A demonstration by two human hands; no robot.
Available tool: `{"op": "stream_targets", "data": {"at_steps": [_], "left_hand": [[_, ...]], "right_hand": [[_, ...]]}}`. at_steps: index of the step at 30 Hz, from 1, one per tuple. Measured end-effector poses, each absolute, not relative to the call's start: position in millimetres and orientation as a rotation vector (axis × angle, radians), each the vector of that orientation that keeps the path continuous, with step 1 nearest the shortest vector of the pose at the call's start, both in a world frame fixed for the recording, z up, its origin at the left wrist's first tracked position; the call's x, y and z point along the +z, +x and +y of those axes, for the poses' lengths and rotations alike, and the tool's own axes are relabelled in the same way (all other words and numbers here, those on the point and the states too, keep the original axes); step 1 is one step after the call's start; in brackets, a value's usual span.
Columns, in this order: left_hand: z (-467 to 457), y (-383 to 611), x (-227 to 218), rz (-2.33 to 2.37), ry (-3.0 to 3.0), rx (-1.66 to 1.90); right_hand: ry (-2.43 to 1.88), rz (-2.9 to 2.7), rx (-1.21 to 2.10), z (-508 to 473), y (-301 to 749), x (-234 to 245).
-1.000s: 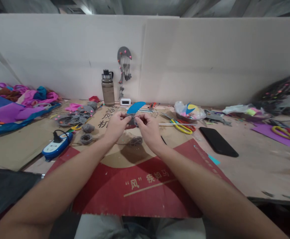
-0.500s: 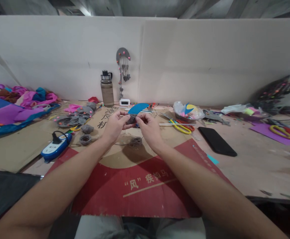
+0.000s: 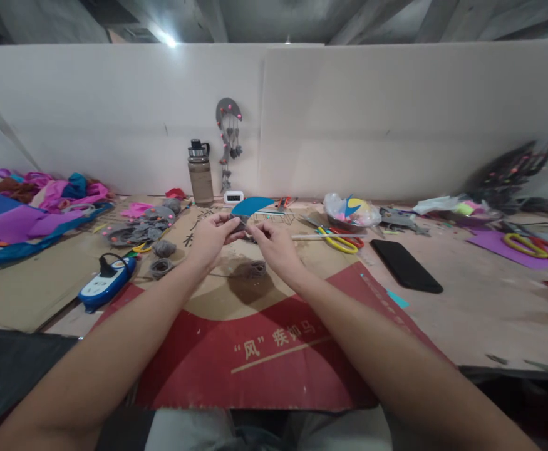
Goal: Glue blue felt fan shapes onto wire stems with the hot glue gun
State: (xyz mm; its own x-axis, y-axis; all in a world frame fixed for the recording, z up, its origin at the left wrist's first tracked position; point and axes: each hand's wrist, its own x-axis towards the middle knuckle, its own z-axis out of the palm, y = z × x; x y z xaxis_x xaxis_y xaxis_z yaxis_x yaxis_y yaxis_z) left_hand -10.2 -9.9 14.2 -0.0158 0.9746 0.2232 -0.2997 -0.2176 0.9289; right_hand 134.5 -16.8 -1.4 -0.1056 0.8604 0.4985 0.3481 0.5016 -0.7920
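Note:
My left hand (image 3: 215,237) is closed, its thumb and fingers pinching the lower edge of a curved blue felt piece (image 3: 253,205) together with something small and dark grey. Close by on the right, my right hand (image 3: 274,245) has thumb and forefinger pressed together at the grey bit; what exactly lies between them is too small to tell. Both hands are raised above the cardboard. Below them a loose coil of grey yarn (image 3: 256,269) lies on the red and brown cardboard sheet (image 3: 264,363).
At left are a grey yarn ball (image 3: 164,248), grey felt pieces (image 3: 137,232) and a blue-white power strip (image 3: 107,285). A water bottle (image 3: 200,175) stands behind. To the right lie yellow-handled scissors (image 3: 342,243), a bowl in plastic (image 3: 353,213) and a black phone (image 3: 405,265).
The view has tilted up slightly. My hands and the blue felt piece have shifted a little left, and my right fingertips sit slightly lower and farther from the blue felt.

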Motion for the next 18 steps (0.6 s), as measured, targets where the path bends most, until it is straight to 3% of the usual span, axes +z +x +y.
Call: {"op": "stream_targets", "data": {"at_steps": [3, 7, 12, 18], "left_hand": [[-0.9, -21.9, 16.4, 0.871, 1.102, 1.558], [11.6, -37.8, 18.2, 0.896, 1.040, 1.657], [14.1, -41.2, 18.3, 0.888, 1.057, 1.654], [10.7, -38.1, 16.6, 0.897, 1.085, 1.616]], "right_hand": [[-1.202, -1.837, 0.503, -10.3, 151.3, 0.9], [-1.611, -1.936, 0.123, 1.8, 179.3, -0.5], [-1.881, -2.167, 0.249, 10.9, 188.3, -20.4], [-1.842, -1.829, 0.526, 20.7, 186.9, -26.9]]}}
